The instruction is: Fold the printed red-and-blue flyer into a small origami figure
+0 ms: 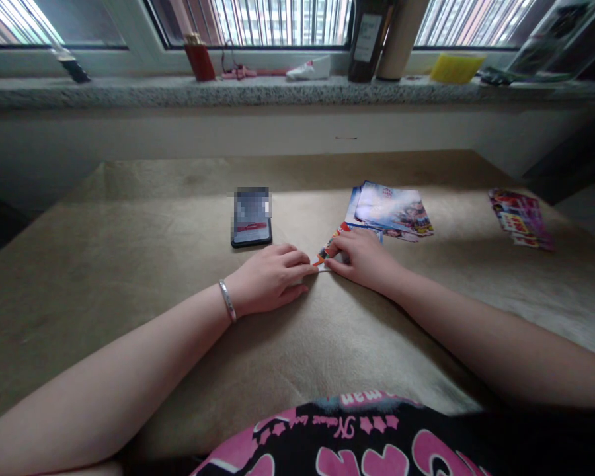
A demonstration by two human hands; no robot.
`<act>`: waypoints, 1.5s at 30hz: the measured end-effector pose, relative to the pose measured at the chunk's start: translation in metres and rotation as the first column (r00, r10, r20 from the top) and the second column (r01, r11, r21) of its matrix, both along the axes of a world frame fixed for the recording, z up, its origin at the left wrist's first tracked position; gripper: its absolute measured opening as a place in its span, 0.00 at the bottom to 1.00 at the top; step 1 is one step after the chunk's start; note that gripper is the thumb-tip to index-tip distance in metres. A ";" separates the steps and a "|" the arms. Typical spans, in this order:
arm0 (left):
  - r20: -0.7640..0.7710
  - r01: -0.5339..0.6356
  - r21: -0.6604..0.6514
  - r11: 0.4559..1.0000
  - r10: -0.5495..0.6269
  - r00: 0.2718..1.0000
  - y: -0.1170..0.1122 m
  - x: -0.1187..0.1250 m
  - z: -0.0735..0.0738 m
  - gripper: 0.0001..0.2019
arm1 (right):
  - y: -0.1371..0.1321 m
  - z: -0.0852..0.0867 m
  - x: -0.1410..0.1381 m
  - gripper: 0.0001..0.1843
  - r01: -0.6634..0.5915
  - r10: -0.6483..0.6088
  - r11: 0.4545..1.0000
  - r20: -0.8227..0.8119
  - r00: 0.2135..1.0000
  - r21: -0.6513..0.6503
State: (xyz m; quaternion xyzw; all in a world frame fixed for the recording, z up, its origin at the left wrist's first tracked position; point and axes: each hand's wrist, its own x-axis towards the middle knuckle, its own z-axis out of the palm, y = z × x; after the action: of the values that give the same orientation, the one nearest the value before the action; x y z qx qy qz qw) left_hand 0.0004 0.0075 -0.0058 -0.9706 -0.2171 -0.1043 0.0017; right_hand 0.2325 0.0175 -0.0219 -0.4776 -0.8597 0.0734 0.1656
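My left hand (270,277) and my right hand (359,258) meet at the middle of the tan table (129,251). Between their fingertips lies a small folded colourful paper (327,251), red and orange at its visible edge. Both hands press their closed fingers on it, pinching it flat against the table. A silver bracelet (227,301) circles my left wrist. Most of the paper is hidden under the fingers.
A dark phone (250,218) lies just beyond my left hand. A stack of colourful printed sheets (391,210) sits behind my right hand, another sheet (520,218) at the far right. The windowsill (277,89) holds a red cup, bottles and a yellow sponge.
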 end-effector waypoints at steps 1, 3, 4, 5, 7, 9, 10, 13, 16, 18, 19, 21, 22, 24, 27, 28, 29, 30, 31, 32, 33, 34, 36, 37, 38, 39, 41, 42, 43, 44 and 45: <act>0.008 0.009 -0.004 1.000 -0.009 1.000 0.001 0.000 0.000 0.16 | 0.000 0.000 0.000 0.09 0.000 0.000 1.000 0.002 1.000 0.000; 0.017 0.026 -0.009 1.000 -0.026 1.000 0.002 -0.001 -0.001 0.15 | 0.000 0.000 0.000 0.09 -0.001 0.001 1.000 0.005 1.000 -0.004; 0.019 0.032 -0.011 0.999 -0.032 0.999 0.002 -0.001 0.000 0.15 | 0.000 0.001 0.000 0.09 -0.002 0.002 1.000 0.005 1.000 -0.007; 0.022 0.036 -0.013 0.999 -0.035 0.999 0.002 -0.001 0.000 0.14 | 0.000 0.001 0.000 0.09 -0.002 0.002 1.000 0.004 1.000 -0.012; 0.028 0.036 -0.014 0.999 -0.036 0.999 0.002 0.000 0.001 0.13 | 0.000 0.001 0.000 0.09 0.004 -0.004 1.000 0.000 1.000 -0.022; 0.039 0.040 -0.012 0.999 -0.040 0.998 0.002 0.001 0.003 0.12 | 0.001 0.001 0.000 0.09 0.011 -0.012 1.000 -0.006 1.000 -0.026; 0.044 0.043 -0.012 0.999 -0.043 0.998 0.002 0.001 0.004 0.12 | 0.001 0.001 0.000 0.09 0.013 -0.013 1.000 -0.008 1.000 -0.028; 0.057 0.056 -0.019 0.998 -0.055 0.997 0.002 0.002 0.005 0.12 | 0.000 0.001 0.000 0.09 0.011 -0.011 1.000 -0.011 1.000 -0.024; 0.065 0.057 -0.031 0.998 -0.055 0.996 0.003 0.002 0.007 0.11 | 0.000 0.000 0.001 0.08 0.005 -0.005 1.000 -0.019 1.000 -0.012; 0.068 0.060 -0.039 0.997 -0.057 0.996 0.003 0.002 0.007 0.11 | 0.000 0.000 0.001 0.08 -0.002 0.002 1.000 -0.026 1.000 -0.008; 0.067 0.061 -0.042 0.997 -0.058 0.996 0.003 0.001 0.007 0.11 | 0.000 0.000 0.001 0.08 -0.004 0.004 1.000 -0.028 1.000 -0.007; 0.066 0.061 -0.046 0.997 -0.058 0.996 0.003 0.001 0.007 0.11 | 0.000 -0.001 0.002 0.08 -0.005 0.005 1.000 -0.030 1.000 -0.006; 0.066 0.060 -0.047 0.997 -0.057 0.996 0.003 0.001 0.007 0.11 | 0.001 -0.001 0.002 0.08 -0.007 0.007 1.000 -0.031 1.000 -0.008; 0.064 0.057 -0.053 0.997 -0.053 0.997 0.002 0.002 0.008 0.11 | 0.001 -0.001 0.002 0.08 -0.011 0.011 1.000 -0.034 0.999 -0.010; 0.067 0.055 -0.069 0.996 -0.051 0.996 0.003 0.002 0.009 0.11 | 0.001 -0.002 0.002 0.08 -0.009 0.009 1.000 -0.041 0.999 -0.017; 0.070 0.053 -0.077 0.996 -0.048 0.996 0.003 0.002 0.009 0.11 | 0.001 -0.002 0.002 0.08 -0.006 0.006 1.000 -0.041 0.999 -0.018; 0.075 0.051 -0.086 0.995 -0.045 0.996 0.003 0.001 0.010 0.11 | 0.001 -0.002 0.002 0.08 -0.003 0.003 1.000 -0.042 0.999 -0.017; 0.084 0.050 -0.095 0.994 -0.042 0.996 0.004 0.001 0.010 0.11 | 0.001 -0.002 0.002 0.08 -0.002 0.001 1.000 -0.043 0.999 -0.015; 0.094 0.049 -0.106 0.993 -0.039 0.995 0.004 0.001 0.010 0.11 | 0.000 -0.002 0.002 0.08 -0.001 0.000 1.000 -0.045 0.999 -0.010; 0.104 0.048 -0.117 0.992 -0.035 0.994 0.005 0.000 0.011 0.12 | 0.000 -0.002 0.002 0.08 0.000 0.000 1.000 -0.049 0.999 -0.004; 0.114 0.047 -0.127 0.991 -0.032 0.993 0.005 0.000 0.011 0.12 | -0.001 -0.003 0.002 0.08 0.000 0.000 1.000 -0.053 0.999 0.003; 0.119 0.048 -0.134 0.990 -0.032 0.992 0.005 -0.001 0.010 0.12 | -0.001 -0.003 0.002 0.08 -0.001 0.001 1.000 -0.057 0.998 0.008; 0.117 0.049 -0.132 0.990 -0.034 0.993 0.004 -0.001 0.009 0.12 | -0.001 -0.003 0.002 0.08 -0.005 0.005 1.000 -0.061 0.998 0.011; 0.112 0.053 -0.125 0.991 -0.039 0.993 0.004 -0.002 0.009 0.12 | -0.001 -0.003 0.002 0.08 -0.005 0.006 1.000 -0.061 0.998 0.009; 0.110 0.059 -0.115 0.992 -0.046 0.993 0.004 -0.002 0.008 0.11 | -0.001 -0.003 0.002 0.08 -0.006 0.007 1.000 -0.060 0.998 0.006; 0.110 0.065 -0.106 0.992 -0.054 0.993 0.004 -0.002 0.007 0.11 | -0.001 -0.003 0.002 0.08 -0.008 0.008 1.000 -0.061 0.998 0.002; 0.123 0.082 -0.096 0.992 -0.070 0.990 0.004 -0.003 0.005 0.11 | 0.000 -0.003 0.002 0.07 -0.009 0.008 1.000 -0.069 0.998 -0.002; 0.131 0.094 -0.093 0.991 -0.081 0.988 0.005 -0.003 0.004 0.11 | 0.000 -0.003 0.001 0.07 -0.009 0.009 1.000 -0.077 0.997 0.000; 0.137 0.104 -0.090 0.990 -0.092 0.986 0.006 -0.003 0.004 0.10 | 0.000 -0.003 0.001 0.07 -0.012 0.012 1.000 -0.085 0.996 0.004; 0.137 0.115 -0.087 0.990 -0.103 0.985 0.007 -0.003 0.003 0.10 | 0.000 -0.004 0.000 0.07 -0.014 0.015 1.000 -0.093 0.996 0.009; 0.131 0.122 -0.085 0.989 -0.111 0.985 0.007 -0.003 0.003 0.10 | 0.001 -0.004 0.000 0.07 -0.018 0.019 1.000 -0.098 0.995 0.013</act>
State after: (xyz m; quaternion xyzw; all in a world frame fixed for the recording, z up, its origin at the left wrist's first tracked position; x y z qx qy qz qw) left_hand -0.0025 0.0150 -0.0026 -0.9721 -0.1642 -0.1551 -0.0629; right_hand 0.2324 0.0181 -0.0261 -0.4644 -0.8553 0.0933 0.2100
